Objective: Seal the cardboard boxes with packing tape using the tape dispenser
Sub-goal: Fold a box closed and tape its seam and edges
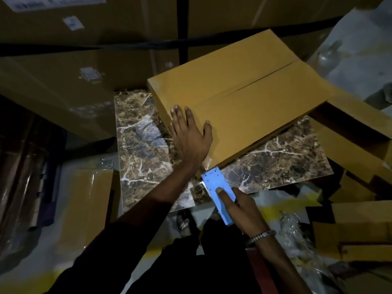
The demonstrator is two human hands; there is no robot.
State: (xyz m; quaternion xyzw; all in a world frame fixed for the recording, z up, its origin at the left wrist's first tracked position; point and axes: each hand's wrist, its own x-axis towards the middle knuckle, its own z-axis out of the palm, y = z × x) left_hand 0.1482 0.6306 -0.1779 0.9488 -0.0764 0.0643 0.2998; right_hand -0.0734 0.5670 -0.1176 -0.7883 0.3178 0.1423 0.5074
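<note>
A flat yellow-brown cardboard box (250, 102) lies at an angle on a marble-patterned table (144, 145), its two top flaps meeting in a seam that runs toward the far right. My left hand (189, 132) rests flat on the box's near left corner with fingers spread. My right hand (241, 211) grips a light blue tape dispenser (218, 189) just off the box's near corner, index finger laid along its top. A short strip of tape (206, 162) runs from the dispenser's tip up onto the box corner.
Large stacked cartons (84, 60) fill the back and left. Open and flattened yellow boxes (356, 141) crowd the right side, with more on the floor at lower right (352, 236). Another carton (84, 206) stands at the lower left. My shoe (184, 223) shows below the table edge.
</note>
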